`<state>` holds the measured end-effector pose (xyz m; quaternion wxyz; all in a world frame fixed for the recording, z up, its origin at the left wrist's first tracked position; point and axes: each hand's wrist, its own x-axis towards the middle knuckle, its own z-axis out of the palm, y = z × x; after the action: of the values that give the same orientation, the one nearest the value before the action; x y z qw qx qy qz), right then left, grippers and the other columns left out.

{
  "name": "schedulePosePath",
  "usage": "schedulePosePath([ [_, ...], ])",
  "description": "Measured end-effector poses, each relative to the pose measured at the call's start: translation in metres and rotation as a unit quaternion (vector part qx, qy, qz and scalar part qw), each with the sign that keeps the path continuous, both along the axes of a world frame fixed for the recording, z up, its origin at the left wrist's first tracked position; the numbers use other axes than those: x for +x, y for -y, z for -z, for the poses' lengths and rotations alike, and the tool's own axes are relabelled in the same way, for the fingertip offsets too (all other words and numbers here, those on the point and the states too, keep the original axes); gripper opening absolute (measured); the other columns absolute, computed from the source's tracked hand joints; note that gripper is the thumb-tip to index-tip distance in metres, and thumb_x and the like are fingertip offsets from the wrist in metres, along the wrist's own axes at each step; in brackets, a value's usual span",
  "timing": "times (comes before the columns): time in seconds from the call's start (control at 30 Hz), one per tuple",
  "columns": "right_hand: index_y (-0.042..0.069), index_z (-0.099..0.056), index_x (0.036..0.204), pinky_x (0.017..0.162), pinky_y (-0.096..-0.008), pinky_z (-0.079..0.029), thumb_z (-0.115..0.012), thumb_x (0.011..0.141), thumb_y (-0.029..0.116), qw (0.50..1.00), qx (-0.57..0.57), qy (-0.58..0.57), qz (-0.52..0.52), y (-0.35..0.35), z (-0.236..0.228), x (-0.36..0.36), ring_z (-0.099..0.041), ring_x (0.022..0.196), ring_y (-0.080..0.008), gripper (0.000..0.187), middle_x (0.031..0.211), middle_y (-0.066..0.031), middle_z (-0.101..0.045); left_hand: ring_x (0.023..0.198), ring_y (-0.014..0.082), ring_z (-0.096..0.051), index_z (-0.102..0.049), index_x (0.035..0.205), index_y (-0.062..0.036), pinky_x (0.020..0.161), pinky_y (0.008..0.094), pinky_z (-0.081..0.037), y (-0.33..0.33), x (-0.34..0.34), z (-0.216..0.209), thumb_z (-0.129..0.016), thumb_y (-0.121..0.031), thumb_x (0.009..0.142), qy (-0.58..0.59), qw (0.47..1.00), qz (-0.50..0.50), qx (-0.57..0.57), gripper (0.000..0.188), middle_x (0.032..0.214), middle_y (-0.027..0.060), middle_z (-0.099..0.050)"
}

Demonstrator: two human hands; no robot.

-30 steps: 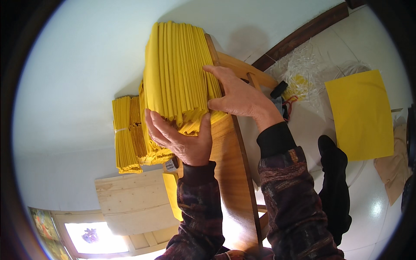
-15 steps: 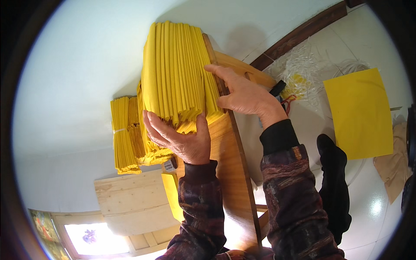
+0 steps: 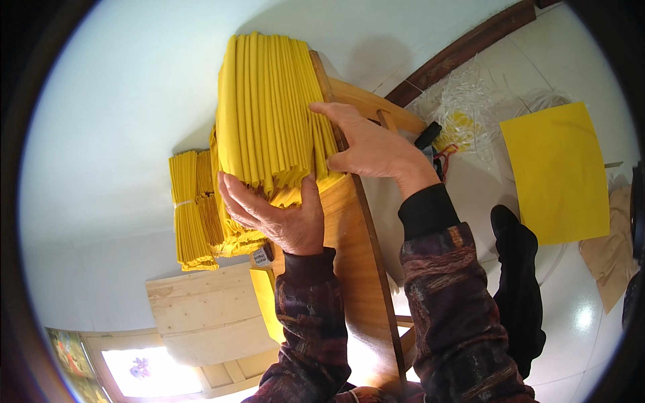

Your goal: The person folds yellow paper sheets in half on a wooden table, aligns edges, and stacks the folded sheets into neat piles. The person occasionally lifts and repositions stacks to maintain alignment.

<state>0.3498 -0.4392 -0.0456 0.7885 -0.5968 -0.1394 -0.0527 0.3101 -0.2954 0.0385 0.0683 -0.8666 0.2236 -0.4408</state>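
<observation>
A thick stack of folded yellow sheets (image 3: 265, 107), perhaps paper or cloth, stands on the wooden table against the pale wall. My left hand (image 3: 279, 218) cups its near end, fingers at the left side and thumb at the right, pressing the folds between them. At the stack's right side is my right hand (image 3: 373, 144), fingers stretched out and thumb apart. Its fingertips touch or nearly touch the outer folds; the exact contact cannot be made out. More yellow bundles (image 3: 188, 215), one tied with a pale band, lie to the left behind the stack.
The wooden table (image 3: 356, 269) runs toward me, its right edge above the tiled floor. On the floor lie a large yellow sheet (image 3: 554, 174), tangled white strips (image 3: 463, 94) and brown paper (image 3: 608, 248). A pale wooden board (image 3: 208, 312) is at the lower left.
My right hand has shifted slightly left, closer against the stack's right side. The stack leans or sits a little farther left; my left hand stays at its near end.
</observation>
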Motion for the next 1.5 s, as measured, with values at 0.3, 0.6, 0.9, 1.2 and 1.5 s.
schedulePosePath([
  [0.3, 0.005, -0.032, 0.143, 0.107, -0.0352, -0.035, -0.067, 0.07, 0.011, 1.0, 0.001, -0.019, 0.013, -0.003, -0.003, 0.002, -0.036, 0.134, -0.0318, 0.081, 0.148, -0.0186, -0.029, 0.133, 0.0431, -0.022, -0.016, 0.147, -0.0089, 0.104, 0.06, -0.023, 0.0, -0.006, 0.006, -0.081, -0.038, 0.066, 0.02, 0.998, 0.011, 0.06, 0.109, 0.145, 0.0252, -0.021],
  [0.6, 0.006, -0.033, 0.143, 0.103, -0.0339, -0.039, -0.062, 0.072, 0.007, 1.0, 0.013, -0.02, 0.007, 0.002, 0.002, 0.001, -0.04, 0.13, -0.0311, 0.076, 0.147, -0.0162, -0.033, 0.133, 0.044, -0.022, -0.017, 0.146, -0.009, 0.105, 0.06, -0.022, 0.002, -0.004, 0.012, -0.083, -0.028, 0.06, 0.03, 0.998, -0.031, 0.049, 0.11, 0.146, 0.0262, -0.018],
  [0.9, 0.003, -0.031, 0.143, 0.106, -0.0328, -0.035, -0.061, 0.072, 0.006, 1.0, 0.021, -0.022, 0.009, 0.006, 0.013, 0.0, -0.035, 0.134, -0.033, 0.077, 0.147, -0.0199, -0.032, 0.136, 0.045, -0.02, -0.02, 0.145, -0.0078, 0.105, 0.0636, -0.016, -0.001, -0.001, 0.015, -0.081, -0.025, 0.062, 0.018, 1.0, 0.01, -0.002, 0.105, 0.148, 0.0272, -0.018],
  [1.2, 0.009, -0.031, 0.144, 0.098, -0.0315, -0.042, -0.063, 0.074, 0.006, 1.0, 0.004, -0.018, 0.003, 0.003, 0.017, 0.003, -0.045, 0.123, -0.0258, 0.078, 0.145, -0.0116, -0.035, 0.136, 0.0443, -0.02, -0.02, 0.145, -0.0075, 0.106, 0.0619, -0.017, -0.002, -0.002, 0.015, -0.081, -0.026, 0.062, 0.021, 1.0, 0.007, -0.004, 0.104, 0.148, 0.0263, -0.017],
  [1.5, 0.005, -0.03, 0.144, 0.093, -0.0331, -0.046, -0.063, 0.071, 0.007, 1.0, 0.009, -0.026, -0.006, 0.004, 0.011, -0.001, -0.051, 0.119, -0.0333, 0.08, 0.149, -0.0158, -0.028, 0.135, 0.0442, -0.019, -0.019, 0.146, -0.0076, 0.107, 0.0609, -0.018, -0.001, -0.002, 0.014, -0.08, -0.026, 0.064, 0.018, 1.0, 0.005, -0.002, 0.104, 0.148, 0.0258, -0.016],
])
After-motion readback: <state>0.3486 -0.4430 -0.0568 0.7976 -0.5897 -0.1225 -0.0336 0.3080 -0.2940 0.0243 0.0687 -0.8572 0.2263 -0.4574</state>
